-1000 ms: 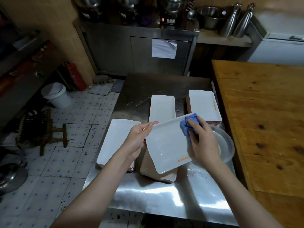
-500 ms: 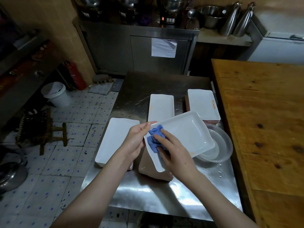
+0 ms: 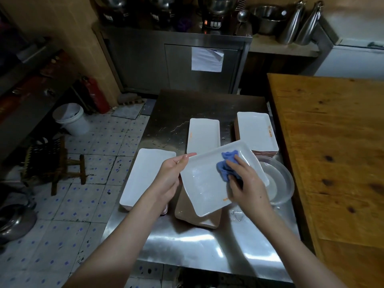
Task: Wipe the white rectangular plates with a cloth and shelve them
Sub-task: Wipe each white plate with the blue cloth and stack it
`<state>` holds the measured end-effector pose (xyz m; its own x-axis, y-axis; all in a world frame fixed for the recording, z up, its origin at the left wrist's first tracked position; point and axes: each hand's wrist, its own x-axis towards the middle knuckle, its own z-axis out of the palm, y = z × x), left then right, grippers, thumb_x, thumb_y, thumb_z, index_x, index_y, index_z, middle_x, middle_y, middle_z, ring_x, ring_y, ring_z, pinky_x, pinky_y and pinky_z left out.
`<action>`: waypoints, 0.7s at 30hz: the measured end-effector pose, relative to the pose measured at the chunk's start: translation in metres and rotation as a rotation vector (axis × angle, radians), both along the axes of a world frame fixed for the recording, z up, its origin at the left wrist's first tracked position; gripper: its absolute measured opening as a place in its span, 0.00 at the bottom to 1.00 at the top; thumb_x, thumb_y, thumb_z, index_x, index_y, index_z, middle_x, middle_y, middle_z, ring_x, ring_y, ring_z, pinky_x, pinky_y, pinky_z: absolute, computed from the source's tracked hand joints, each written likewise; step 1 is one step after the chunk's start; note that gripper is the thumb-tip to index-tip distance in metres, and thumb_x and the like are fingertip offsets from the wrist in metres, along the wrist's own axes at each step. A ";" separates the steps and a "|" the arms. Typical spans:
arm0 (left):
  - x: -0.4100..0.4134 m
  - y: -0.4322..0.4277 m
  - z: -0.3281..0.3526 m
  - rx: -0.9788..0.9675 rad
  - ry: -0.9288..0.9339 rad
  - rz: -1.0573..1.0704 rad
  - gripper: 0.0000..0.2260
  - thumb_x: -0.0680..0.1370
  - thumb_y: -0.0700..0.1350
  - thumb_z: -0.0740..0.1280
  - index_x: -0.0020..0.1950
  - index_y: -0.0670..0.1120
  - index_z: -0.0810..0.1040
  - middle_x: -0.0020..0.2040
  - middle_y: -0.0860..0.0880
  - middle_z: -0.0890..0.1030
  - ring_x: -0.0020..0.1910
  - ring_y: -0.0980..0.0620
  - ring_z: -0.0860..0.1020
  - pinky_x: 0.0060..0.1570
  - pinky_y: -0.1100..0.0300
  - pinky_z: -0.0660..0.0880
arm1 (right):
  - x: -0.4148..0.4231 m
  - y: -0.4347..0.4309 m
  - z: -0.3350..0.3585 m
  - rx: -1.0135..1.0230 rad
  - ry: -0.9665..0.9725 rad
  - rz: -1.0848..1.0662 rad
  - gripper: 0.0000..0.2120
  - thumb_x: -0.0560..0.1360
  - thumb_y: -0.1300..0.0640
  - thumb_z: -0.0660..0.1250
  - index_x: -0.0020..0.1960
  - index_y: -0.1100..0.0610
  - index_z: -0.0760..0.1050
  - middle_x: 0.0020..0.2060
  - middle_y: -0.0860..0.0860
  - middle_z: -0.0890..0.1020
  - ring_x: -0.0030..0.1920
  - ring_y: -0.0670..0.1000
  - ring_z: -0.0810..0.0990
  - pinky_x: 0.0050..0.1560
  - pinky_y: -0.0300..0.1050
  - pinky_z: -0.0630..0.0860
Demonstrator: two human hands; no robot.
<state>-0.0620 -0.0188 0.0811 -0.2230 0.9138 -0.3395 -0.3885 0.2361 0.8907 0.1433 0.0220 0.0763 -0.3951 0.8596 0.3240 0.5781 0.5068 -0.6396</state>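
Note:
My left hand (image 3: 169, 176) grips the left edge of a white rectangular plate (image 3: 204, 183), held tilted above the steel table (image 3: 187, 242). My right hand (image 3: 247, 186) presses a blue cloth (image 3: 227, 165) onto the plate's inner face, near its middle. Below the held plate lies a brown plate turned upside down (image 3: 197, 217). Stacks of white rectangular plates stand at the left (image 3: 143, 175), the middle back (image 3: 203, 135) and the back right (image 3: 256, 132).
A clear round dish (image 3: 279, 183) sits on the table right of my hands. A wooden table (image 3: 332, 152) borders the steel one on the right. A white bucket (image 3: 70, 118) and a wooden stool (image 3: 54, 163) stand on the tiled floor. A steel cabinet (image 3: 176, 63) is behind.
The cloth has swept from the plate's left end toward its middle and upper part. The plate has turned a little in my left hand.

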 end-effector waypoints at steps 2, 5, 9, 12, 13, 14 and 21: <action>0.001 0.002 -0.001 0.002 -0.018 0.022 0.12 0.82 0.44 0.61 0.61 0.42 0.79 0.54 0.43 0.84 0.51 0.50 0.83 0.47 0.61 0.80 | -0.011 -0.017 0.003 0.018 0.027 0.080 0.20 0.69 0.71 0.67 0.59 0.60 0.77 0.62 0.57 0.76 0.61 0.49 0.74 0.61 0.25 0.59; 0.003 0.005 -0.001 0.003 -0.039 0.050 0.12 0.82 0.44 0.60 0.60 0.41 0.79 0.55 0.41 0.83 0.51 0.47 0.83 0.49 0.58 0.80 | -0.024 -0.043 0.000 0.028 0.049 0.239 0.16 0.68 0.68 0.67 0.55 0.60 0.78 0.58 0.57 0.77 0.58 0.49 0.73 0.60 0.25 0.61; 0.003 0.006 -0.003 -0.019 -0.024 0.052 0.11 0.82 0.44 0.60 0.58 0.43 0.81 0.55 0.41 0.83 0.56 0.44 0.82 0.58 0.52 0.77 | -0.023 -0.049 -0.008 0.007 0.022 0.280 0.13 0.70 0.64 0.70 0.55 0.58 0.79 0.60 0.52 0.77 0.61 0.50 0.74 0.60 0.36 0.68; 0.003 0.006 -0.003 -0.021 -0.008 0.046 0.12 0.82 0.44 0.60 0.60 0.43 0.80 0.53 0.43 0.84 0.52 0.47 0.83 0.51 0.57 0.80 | -0.014 -0.033 -0.008 0.056 0.015 0.239 0.14 0.68 0.67 0.71 0.53 0.61 0.80 0.58 0.56 0.78 0.59 0.53 0.74 0.62 0.32 0.64; 0.002 0.006 -0.002 -0.021 0.006 0.050 0.12 0.82 0.44 0.60 0.60 0.43 0.80 0.52 0.44 0.85 0.51 0.49 0.83 0.49 0.59 0.80 | -0.009 -0.026 -0.009 0.063 0.002 0.208 0.15 0.67 0.67 0.72 0.53 0.60 0.80 0.58 0.57 0.79 0.59 0.54 0.75 0.62 0.34 0.65; 0.000 0.005 -0.002 -0.023 0.021 0.053 0.11 0.82 0.44 0.61 0.60 0.43 0.80 0.52 0.45 0.85 0.50 0.50 0.83 0.47 0.60 0.80 | -0.003 -0.020 -0.011 0.066 -0.016 0.164 0.15 0.67 0.67 0.73 0.54 0.60 0.80 0.59 0.57 0.79 0.60 0.56 0.75 0.62 0.38 0.67; -0.003 -0.004 -0.005 -0.047 0.063 0.055 0.11 0.82 0.45 0.61 0.59 0.45 0.81 0.53 0.46 0.85 0.51 0.51 0.83 0.52 0.59 0.78 | 0.025 0.014 -0.013 0.076 -0.131 -0.081 0.16 0.66 0.69 0.73 0.53 0.60 0.80 0.59 0.58 0.79 0.53 0.62 0.78 0.48 0.54 0.77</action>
<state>-0.0653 -0.0223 0.0761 -0.2945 0.8831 -0.3653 -0.3455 0.2580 0.9023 0.1688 0.0356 0.0634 -0.3686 0.8655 0.3392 0.6950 0.4989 -0.5178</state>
